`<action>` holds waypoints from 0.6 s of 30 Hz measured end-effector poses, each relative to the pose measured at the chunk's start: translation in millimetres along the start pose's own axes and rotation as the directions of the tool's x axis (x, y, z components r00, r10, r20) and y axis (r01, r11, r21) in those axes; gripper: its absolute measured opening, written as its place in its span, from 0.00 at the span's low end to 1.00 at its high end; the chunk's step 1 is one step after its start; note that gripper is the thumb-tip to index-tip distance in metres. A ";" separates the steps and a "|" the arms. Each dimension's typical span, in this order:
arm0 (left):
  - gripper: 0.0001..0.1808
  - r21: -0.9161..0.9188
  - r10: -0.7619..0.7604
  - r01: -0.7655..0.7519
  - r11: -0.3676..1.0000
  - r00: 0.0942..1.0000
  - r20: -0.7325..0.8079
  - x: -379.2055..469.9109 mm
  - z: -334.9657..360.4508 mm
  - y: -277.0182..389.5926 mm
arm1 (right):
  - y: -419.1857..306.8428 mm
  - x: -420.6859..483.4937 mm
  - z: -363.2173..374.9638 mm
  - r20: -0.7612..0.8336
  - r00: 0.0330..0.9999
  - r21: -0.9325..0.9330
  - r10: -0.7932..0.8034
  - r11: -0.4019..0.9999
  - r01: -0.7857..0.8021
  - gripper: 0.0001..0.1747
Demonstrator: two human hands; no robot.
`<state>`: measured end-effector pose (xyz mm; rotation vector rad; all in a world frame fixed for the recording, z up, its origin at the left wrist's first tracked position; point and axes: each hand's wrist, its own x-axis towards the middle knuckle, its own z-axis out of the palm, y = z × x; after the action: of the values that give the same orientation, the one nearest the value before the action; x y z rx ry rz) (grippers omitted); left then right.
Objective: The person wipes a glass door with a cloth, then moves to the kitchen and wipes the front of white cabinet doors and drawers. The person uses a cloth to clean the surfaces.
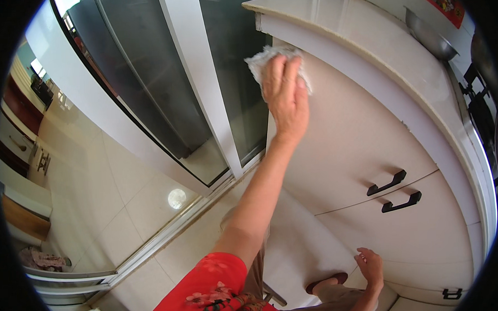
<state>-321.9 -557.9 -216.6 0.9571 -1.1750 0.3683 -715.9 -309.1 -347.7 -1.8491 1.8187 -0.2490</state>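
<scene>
My left hand [287, 100] presses a crumpled white cloth [257, 66] against the upper corner of a pale cabinet door [346, 123], just under the countertop edge. The fingers lie flat over the cloth and hide much of it. Part of the cloth sticks out past the door's left edge, in front of the glass. Low on the right, my right hand [369, 264] hangs in front of the lower cabinet with its fingers loosely curled and nothing in them. Two black handles [386, 183] sit side by side on neighbouring doors, between the two hands.
A glossy light countertop [351, 24] curves overhead, holding a metal bowl [430, 36] and a gas stove [477, 102] at the right. White-framed sliding glass doors [197, 83] stand left, with a floor track [161, 241] below. A foot in a dark shoe [325, 282] is beside the cabinet.
</scene>
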 end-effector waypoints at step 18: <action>0.28 0.074 0.004 -0.028 0.997 0.949 0.315 -26.4 -5.2 9.0 | -1.8 11.0 11.8 0.031 0.998 0.001 -0.054 0.999 0.054 0.17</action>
<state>-335.1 -542.7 -236.7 1.1021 -1.4675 0.2813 -707.8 -317.1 -359.2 -1.8937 1.7499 -0.2391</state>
